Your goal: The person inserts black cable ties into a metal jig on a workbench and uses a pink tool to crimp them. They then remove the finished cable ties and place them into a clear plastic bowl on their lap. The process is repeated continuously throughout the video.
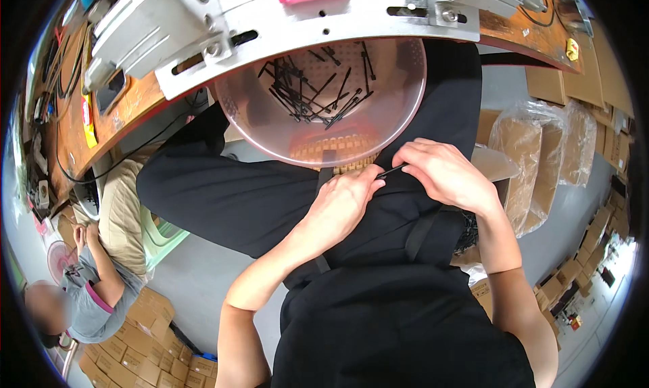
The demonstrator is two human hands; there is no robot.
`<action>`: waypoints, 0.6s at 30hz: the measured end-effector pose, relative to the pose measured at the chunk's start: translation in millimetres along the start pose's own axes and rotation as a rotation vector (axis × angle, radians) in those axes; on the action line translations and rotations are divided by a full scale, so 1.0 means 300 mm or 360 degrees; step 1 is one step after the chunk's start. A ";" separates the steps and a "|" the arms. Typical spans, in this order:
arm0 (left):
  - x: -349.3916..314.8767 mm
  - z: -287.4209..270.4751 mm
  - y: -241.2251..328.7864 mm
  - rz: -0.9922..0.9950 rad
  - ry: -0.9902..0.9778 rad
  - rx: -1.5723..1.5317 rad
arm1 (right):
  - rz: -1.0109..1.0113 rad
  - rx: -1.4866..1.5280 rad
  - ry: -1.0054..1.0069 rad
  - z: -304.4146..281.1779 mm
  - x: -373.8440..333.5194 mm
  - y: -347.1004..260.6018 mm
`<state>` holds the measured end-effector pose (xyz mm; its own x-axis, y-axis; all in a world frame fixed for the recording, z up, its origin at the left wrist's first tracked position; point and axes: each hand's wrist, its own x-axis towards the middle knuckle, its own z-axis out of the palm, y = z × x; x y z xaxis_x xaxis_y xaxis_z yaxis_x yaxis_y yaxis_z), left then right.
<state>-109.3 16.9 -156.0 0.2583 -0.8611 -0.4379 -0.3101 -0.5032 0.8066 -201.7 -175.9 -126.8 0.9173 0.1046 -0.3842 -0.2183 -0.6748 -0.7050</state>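
Observation:
Over my lap, my left hand and my right hand come close together. A thin black rod runs between their fingertips. My left thumb and fingers pinch one end, and my right fingers are closed at the other; part of the rod is hidden by the fingers. Just beyond my hands sits a translucent pink basin. Several slim black rods, some with thicker ends, lie loosely crossed on its bottom.
A metal machine plate with slots and bolts overhangs the basin's far side. Wooden benchtop curves to the left, holding a phone. Plastic-lined cartons stand at the right. Another person sits at the lower left beside stacked cartons.

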 end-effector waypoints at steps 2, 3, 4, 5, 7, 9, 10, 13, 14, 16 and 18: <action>-0.030 0.011 -0.038 0.0064 0.0157 -0.0072 | -0.0058 0.0051 0.0042 0.003 0.033 -0.015; -0.048 0.014 -0.061 0.0092 0.0239 -0.0109 | -0.0127 0.0111 0.0125 0.017 0.052 -0.010; -0.068 0.008 -0.081 0.0072 0.0321 -0.0132 | -0.0194 0.0172 0.0212 0.029 0.073 0.000; -0.086 -0.012 -0.102 -0.0038 0.0332 -0.0138 | -0.0333 0.0178 0.0306 0.032 0.107 0.014; -0.123 -0.067 -0.142 -0.0206 0.0443 -0.0282 | 0.0001 0.0364 0.0277 0.012 0.185 0.044; -0.157 -0.118 -0.183 -0.0298 0.0655 -0.0495 | 0.0034 0.0148 0.0418 0.043 0.318 0.198; -0.170 -0.157 -0.188 -0.0388 0.0670 -0.0511 | 0.0012 -0.0026 0.0509 0.068 0.396 0.310; -0.215 -0.196 -0.255 -0.0361 0.0945 -0.0698 | -0.0075 -0.0662 0.1006 0.072 0.660 0.481; -0.236 -0.208 -0.261 -0.0364 0.0992 -0.0729 | -0.0047 -0.0716 0.1132 0.072 0.725 0.473; -0.273 -0.216 -0.264 -0.0413 0.1058 -0.0779 | 0.0017 -0.0746 0.1142 0.101 0.803 0.413; -0.304 -0.215 -0.274 -0.0408 0.1111 -0.0819 | 0.0094 -0.0716 0.0912 0.120 0.829 0.296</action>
<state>-48.4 141.5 -156.9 0.8115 -0.4028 -0.4233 0.2374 -0.4345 0.8688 -5.0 -183.5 -306.2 0.9654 -0.2570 0.0452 -0.2281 -0.9152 -0.3323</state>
